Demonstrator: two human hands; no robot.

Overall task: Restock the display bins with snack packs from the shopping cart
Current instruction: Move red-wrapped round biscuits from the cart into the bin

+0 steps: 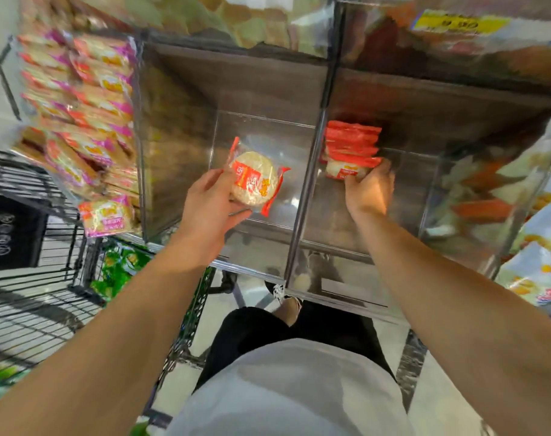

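Where fingers curl, cracker pack [253,179] in left hand [209,206].

Both bare arms stretched forward, left hand [209,204] gripping (fingers curled), right hand [370,191] likewise

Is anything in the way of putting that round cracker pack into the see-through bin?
Nothing visible is. The left hand holds the round cracker pack right over the middle clear bin, which looks open on top and bare inside.
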